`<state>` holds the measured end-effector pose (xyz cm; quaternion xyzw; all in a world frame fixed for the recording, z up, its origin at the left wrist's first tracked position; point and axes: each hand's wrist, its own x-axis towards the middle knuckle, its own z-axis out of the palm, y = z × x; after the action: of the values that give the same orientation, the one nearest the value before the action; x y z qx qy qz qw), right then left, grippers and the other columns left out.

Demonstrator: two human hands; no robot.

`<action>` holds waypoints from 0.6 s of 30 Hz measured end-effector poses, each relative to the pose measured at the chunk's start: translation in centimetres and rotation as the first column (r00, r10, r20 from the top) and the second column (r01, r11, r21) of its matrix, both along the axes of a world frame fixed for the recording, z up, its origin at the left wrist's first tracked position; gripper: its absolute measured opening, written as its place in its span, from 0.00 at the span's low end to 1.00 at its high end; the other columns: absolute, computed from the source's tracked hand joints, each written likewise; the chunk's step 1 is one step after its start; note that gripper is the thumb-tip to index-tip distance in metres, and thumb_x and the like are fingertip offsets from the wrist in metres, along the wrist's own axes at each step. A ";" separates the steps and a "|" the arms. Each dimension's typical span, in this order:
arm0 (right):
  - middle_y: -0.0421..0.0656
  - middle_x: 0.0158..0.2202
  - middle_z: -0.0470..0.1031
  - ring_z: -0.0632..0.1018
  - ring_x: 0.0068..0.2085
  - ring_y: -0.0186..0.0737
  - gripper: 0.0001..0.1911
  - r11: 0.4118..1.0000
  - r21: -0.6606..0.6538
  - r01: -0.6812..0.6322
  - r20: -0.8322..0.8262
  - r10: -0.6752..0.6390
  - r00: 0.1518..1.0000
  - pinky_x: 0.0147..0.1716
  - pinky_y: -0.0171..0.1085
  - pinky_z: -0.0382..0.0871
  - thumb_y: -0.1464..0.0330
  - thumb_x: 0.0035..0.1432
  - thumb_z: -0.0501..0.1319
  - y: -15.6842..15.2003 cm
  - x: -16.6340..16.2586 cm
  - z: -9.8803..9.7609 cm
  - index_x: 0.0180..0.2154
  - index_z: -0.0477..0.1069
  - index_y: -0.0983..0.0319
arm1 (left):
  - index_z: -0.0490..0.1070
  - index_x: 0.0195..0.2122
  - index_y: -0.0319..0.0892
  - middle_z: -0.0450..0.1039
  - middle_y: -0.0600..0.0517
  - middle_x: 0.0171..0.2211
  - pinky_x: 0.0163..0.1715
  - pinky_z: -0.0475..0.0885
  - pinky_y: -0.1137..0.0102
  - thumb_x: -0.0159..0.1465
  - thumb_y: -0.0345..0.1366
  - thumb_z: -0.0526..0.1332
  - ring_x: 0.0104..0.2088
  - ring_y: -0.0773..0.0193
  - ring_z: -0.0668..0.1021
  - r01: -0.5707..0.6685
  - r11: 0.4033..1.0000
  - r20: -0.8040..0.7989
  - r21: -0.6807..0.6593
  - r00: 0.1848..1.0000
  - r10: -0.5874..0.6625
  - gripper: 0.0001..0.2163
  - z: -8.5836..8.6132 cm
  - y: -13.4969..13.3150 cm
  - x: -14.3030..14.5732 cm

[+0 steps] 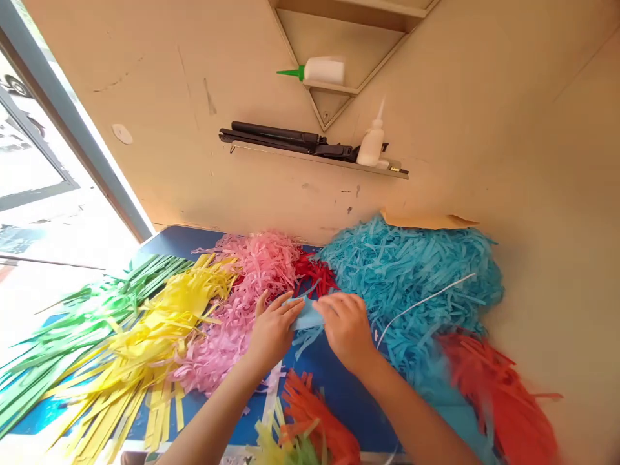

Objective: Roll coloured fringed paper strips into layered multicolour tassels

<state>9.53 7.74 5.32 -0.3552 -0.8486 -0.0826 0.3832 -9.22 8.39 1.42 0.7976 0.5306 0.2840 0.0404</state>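
Observation:
A piece of light blue tissue paper [309, 315] with fringe strips hanging below it lies between my two hands, just above the blue table. My left hand [274, 328] is at its left edge, fingers bent over the paper. With its fingers curled together, my right hand [345, 323] pinches the right edge; the fingertips are partly hidden. A large heap of blue fringed tissue paper [411, 278] lies to the right of my hands, with a white cord [426, 299] across it. Pink fringed paper [264, 261] is close by on the left.
Yellow [159, 329] and green fringed paper [116, 297] spread over the left of the table [181, 239]. Red-orange fringe [320, 420] lies in front, more red fringe [504, 394] at right. A wall shelf [300, 154] holds a black hair straightener [276, 134] and a white bottle [372, 143].

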 end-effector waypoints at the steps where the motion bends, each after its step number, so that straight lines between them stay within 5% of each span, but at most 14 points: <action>1: 0.47 0.43 0.79 0.75 0.46 0.44 0.14 0.999 -0.011 0.045 -0.033 -0.046 0.998 0.49 0.47 0.63 0.75 0.65 0.54 -1.0 -0.4 -0.2 0.47 0.74 0.60 | 0.73 0.54 0.49 0.77 0.52 0.54 0.67 0.40 0.44 0.55 0.21 0.54 0.61 0.52 0.71 -0.032 0.999 0.002 -0.008 0.999 0.032 0.27 -0.3 0.2 -0.2; 4: 0.48 0.37 0.78 0.77 0.40 0.45 0.12 0.960 -0.259 -0.103 -0.054 0.092 0.994 0.43 0.44 0.70 0.75 0.60 0.54 -4.2 -2.7 -2.5 0.39 0.75 0.61 | 0.74 0.53 0.48 0.77 0.49 0.54 0.65 0.48 0.43 0.55 0.21 0.53 0.59 0.50 0.73 -0.134 0.991 -0.016 -0.024 0.991 0.134 0.27 -0.9 0.1 -0.8; 6: 0.48 0.36 0.78 0.78 0.37 0.45 0.14 0.845 -0.520 -0.124 -0.046 0.117 0.992 0.39 0.42 0.73 0.77 0.56 0.53 -5.3 -4.7 -4.9 0.39 0.75 0.63 | 0.75 0.52 0.47 0.78 0.48 0.53 0.65 0.50 0.43 0.56 0.22 0.53 0.58 0.50 0.74 -0.178 0.984 -0.039 -0.029 0.984 0.176 0.25 -0.9 -0.4 -1.6; 8: 0.52 0.44 0.77 0.79 0.42 0.47 0.20 0.752 -0.646 -0.128 -0.113 0.071 0.991 0.43 0.42 0.75 0.78 0.57 0.52 -4.8 -7.0 -7.0 0.50 0.71 0.66 | 0.75 0.51 0.47 0.79 0.48 0.51 0.65 0.49 0.44 0.58 0.23 0.53 0.56 0.50 0.76 -0.218 0.976 -0.071 -0.009 0.974 0.217 0.23 -0.6 -1.2 -2.6; 14: 0.49 0.51 0.76 0.74 0.53 0.49 0.21 0.782 -0.531 -0.326 -0.317 0.173 0.933 0.53 0.47 0.70 0.76 0.61 0.51 0.0 -12.1 -8.2 0.54 0.68 0.60 | 0.73 0.52 0.45 0.78 0.46 0.53 0.65 0.48 0.45 0.56 0.25 0.55 0.56 0.49 0.76 -0.272 0.944 -0.194 0.184 0.932 0.306 0.23 1.1 -4.2 -4.9; 18: 0.45 0.56 0.73 0.69 0.58 0.52 0.23 0.864 -0.424 -0.272 -0.153 0.228 0.962 0.59 0.50 0.62 0.67 0.57 0.62 1.4 -9.3 -7.7 0.55 0.69 0.55 | 0.71 0.54 0.45 0.76 0.46 0.54 0.65 0.47 0.47 0.55 0.25 0.54 0.56 0.50 0.76 -0.197 0.932 -0.253 0.304 0.926 0.279 0.25 0.7 -4.6 -3.4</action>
<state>0.20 9.10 -2.33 -0.3230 -0.8643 0.1796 0.3411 -12.57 3.81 2.12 0.7575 0.5801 0.2362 -0.1839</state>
